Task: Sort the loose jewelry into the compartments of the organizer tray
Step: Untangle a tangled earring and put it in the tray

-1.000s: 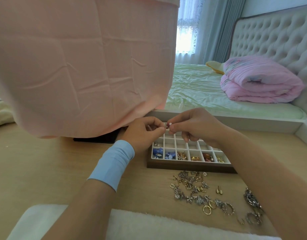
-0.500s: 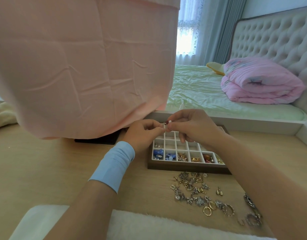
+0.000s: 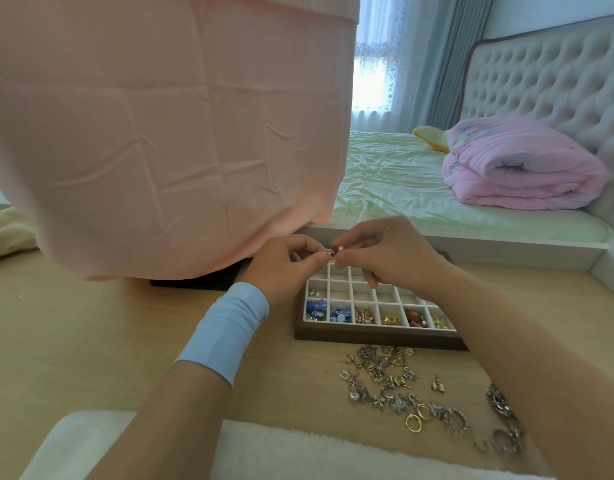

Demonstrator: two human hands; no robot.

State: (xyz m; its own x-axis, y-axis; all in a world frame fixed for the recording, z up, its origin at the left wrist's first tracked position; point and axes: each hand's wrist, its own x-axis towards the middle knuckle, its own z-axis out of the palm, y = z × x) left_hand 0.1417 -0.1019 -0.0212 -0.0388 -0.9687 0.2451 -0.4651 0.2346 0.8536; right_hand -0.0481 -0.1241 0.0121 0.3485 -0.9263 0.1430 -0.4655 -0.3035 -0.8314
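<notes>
as both hover above the tray (image 3: 378,336), left hand (image 3: 284,268), right hand (image 3: 381,254) pinch one earring (image 3: 335,251) (pearly)

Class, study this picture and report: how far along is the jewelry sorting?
Done: the organizer tray has sorted pieces in all six front compartments and one behind them at the left. In hand: the left hand and right hand pinch one small piece together above the tray. Left: the loose pile on the table and the rings by the right arm; the other visible compartments look empty.
</notes>
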